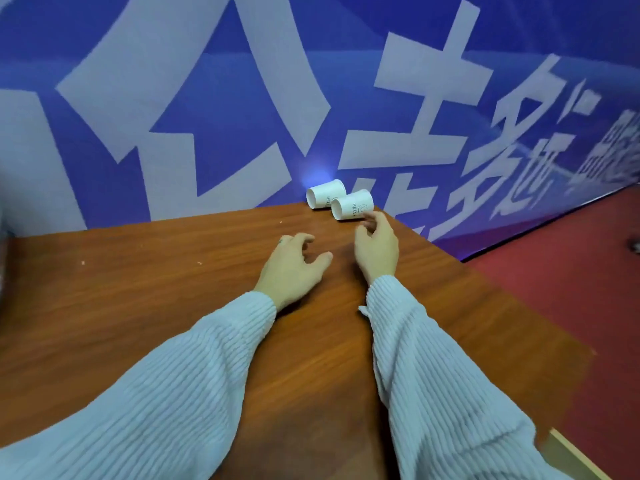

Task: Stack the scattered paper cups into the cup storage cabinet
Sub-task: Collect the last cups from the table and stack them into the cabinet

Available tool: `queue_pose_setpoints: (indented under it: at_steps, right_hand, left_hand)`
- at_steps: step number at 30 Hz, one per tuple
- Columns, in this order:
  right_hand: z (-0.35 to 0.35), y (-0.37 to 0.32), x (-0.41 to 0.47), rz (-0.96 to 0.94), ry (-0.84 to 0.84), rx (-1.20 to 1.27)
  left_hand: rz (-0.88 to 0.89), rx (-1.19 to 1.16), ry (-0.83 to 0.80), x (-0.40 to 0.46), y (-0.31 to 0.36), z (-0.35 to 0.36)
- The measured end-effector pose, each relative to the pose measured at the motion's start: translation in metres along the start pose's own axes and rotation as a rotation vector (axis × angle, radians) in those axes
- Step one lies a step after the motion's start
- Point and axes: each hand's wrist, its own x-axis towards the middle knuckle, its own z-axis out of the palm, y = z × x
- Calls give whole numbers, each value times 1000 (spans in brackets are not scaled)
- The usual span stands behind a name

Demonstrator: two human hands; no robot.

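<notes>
While both arms reach over the brown wooden table (138, 306), two white paper cups lie on their sides at its far corner, near cup (352, 205) touching far cup (325, 194), beside the blue banner (173, 98). The right hand (376, 247) has loosely curled fingers just beside the near cup and holds nothing. The left hand (294, 268) hovers with relaxed, spread fingers, empty.
</notes>
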Motion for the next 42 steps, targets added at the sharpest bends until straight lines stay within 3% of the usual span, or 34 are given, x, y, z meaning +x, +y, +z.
queue_pose_setpoints:
  at_steps: [5,9,13,18,21,23,24,29,31,34,42]
  right_hand:
    - [6,-9,31,13,67,-32]
    - [20,1,61,131,-47,95]
    - [22,3,66,176,-8,158]
    - [10,-31,28,71,151,531]
    - [20,-56,-2,-60,-192,596]
    - [34,-69,-16,-29,-429,558]
    - [42,-73,-18,-4,-450,533]
    - [46,-73,3,-51,-149,277]
    - [45,-68,14,-22,-146,184]
    - [69,-67,36,36,-116,269]
    - [79,-53,63,145,-38,175]
  left_hand:
    - [23,-58,64,7,-9,10]
    - [28,-40,77,9,-11,12]
    - [27,-49,83,8,-8,10]
    - [79,-60,213,7,-10,9]
    - [103,154,377,11,-13,6]
    - [56,321,357,15,-19,5]
    - [21,365,333,17,-22,6]
    - [-51,284,321,23,-29,5]
    - [-43,256,305,23,-27,6]
    - [-28,218,304,23,-28,7]
    - [-50,136,327,27,-30,2]
